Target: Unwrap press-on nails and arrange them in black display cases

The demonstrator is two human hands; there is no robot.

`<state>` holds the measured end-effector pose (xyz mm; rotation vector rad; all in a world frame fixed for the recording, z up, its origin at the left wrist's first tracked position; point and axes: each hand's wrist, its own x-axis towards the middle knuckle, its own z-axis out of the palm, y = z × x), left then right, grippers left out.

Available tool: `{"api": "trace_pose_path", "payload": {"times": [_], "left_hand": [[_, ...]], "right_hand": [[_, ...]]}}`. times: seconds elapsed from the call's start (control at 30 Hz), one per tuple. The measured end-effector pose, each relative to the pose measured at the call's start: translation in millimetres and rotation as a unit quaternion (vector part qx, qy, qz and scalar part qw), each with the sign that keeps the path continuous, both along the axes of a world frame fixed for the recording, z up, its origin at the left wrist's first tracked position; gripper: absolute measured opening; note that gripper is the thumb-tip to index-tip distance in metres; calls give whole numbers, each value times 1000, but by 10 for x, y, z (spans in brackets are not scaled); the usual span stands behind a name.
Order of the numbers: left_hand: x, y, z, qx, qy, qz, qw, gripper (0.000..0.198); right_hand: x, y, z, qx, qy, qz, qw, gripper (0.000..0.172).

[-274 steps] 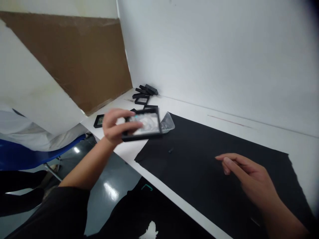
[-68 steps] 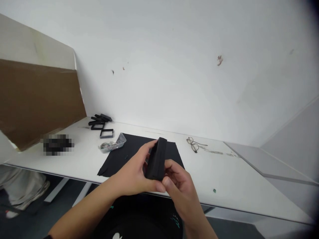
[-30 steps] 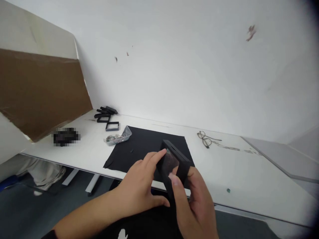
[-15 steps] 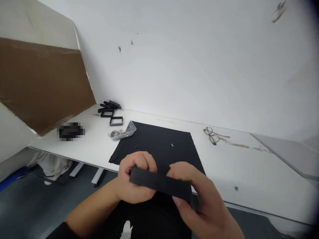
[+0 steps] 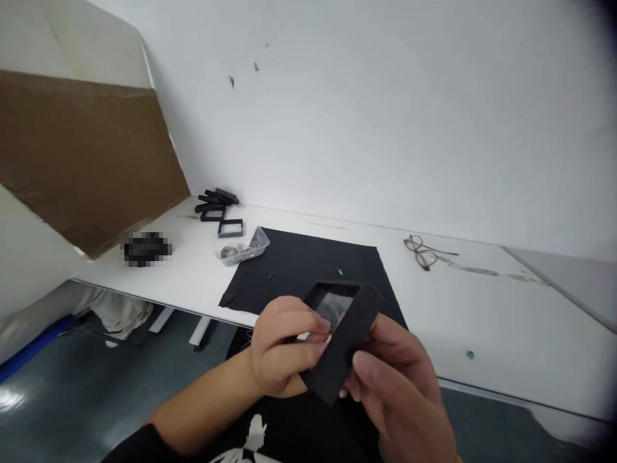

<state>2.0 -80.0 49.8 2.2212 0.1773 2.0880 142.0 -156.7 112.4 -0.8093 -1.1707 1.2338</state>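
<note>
A black rectangular box frame (image 5: 349, 341) with a clear film pane is held tilted over the front edge of the table. My left hand (image 5: 284, 347) is closed on its left side, the fingertips reaching into the opening against the pane. On the other side, my right hand (image 5: 398, 379) grips the frame between thumb and fingers. Behind it lies a black mat (image 5: 308, 254) with a small green piece (image 5: 340, 272) and a dark small piece (image 5: 270, 275) on it.
A clear plastic tray (image 5: 243, 256) of small pieces stands at the mat's left. Several black frames (image 5: 214, 204) are piled by the wall. Eyeglasses (image 5: 424, 252) and another green piece (image 5: 470, 354) lie to the right. A blurred black object (image 5: 146, 249) is at the far left.
The frame has turned from edge-on to tilted, so its opening and pane now show. My left fingers have shifted to the opening, and the right hand has changed its hold.
</note>
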Motion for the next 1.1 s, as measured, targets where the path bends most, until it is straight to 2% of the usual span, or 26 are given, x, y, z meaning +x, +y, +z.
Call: {"api": "trace_pose_path", "payload": {"times": [0.07, 0.13, 0.23, 0.3, 0.37, 0.4, 0.47, 0.53, 0.7, 0.97, 1.1], "left_hand": [[-12, 16, 39, 42, 17, 17, 999, 9], [-56, 32, 61, 53, 70, 28, 996, 17], [-141, 5, 96, 1, 118, 40, 992, 27], [-180, -45, 141, -67, 147, 24, 987, 63], [-190, -88, 197, -136, 192, -28, 972, 106], [-185, -97, 222, -158, 212, -61, 962, 121], [-167, -79, 252, -180, 238, -113, 948, 138], [-152, -27, 250, -179, 250, -133, 942, 143], [-151, 81, 212, -151, 248, -118, 950, 142], [-32, 76, 206, -123, 220, -129, 959, 138], [2, 114, 148, -82, 213, -144, 963, 140]], "right_hand": [[57, 65, -21, -56, 47, 46, 996, 27], [109, 116, -39, -98, 72, 54, 991, 29], [161, 156, -70, -101, 80, 76, 989, 33], [174, 168, -109, -84, 77, 109, 988, 36], [168, 178, -163, -55, 65, 121, 989, 38], [159, 187, -194, -39, 52, 119, 991, 38], [130, 218, -255, -7, 20, 105, 994, 37], [100, 265, -310, 11, -2, 107, 994, 36], [105, 349, -374, 8, -19, 115, 993, 36], [189, 213, -278, 58, -91, 52, 993, 21], [146, 176, -331, 13, -43, 69, 997, 17]]}}
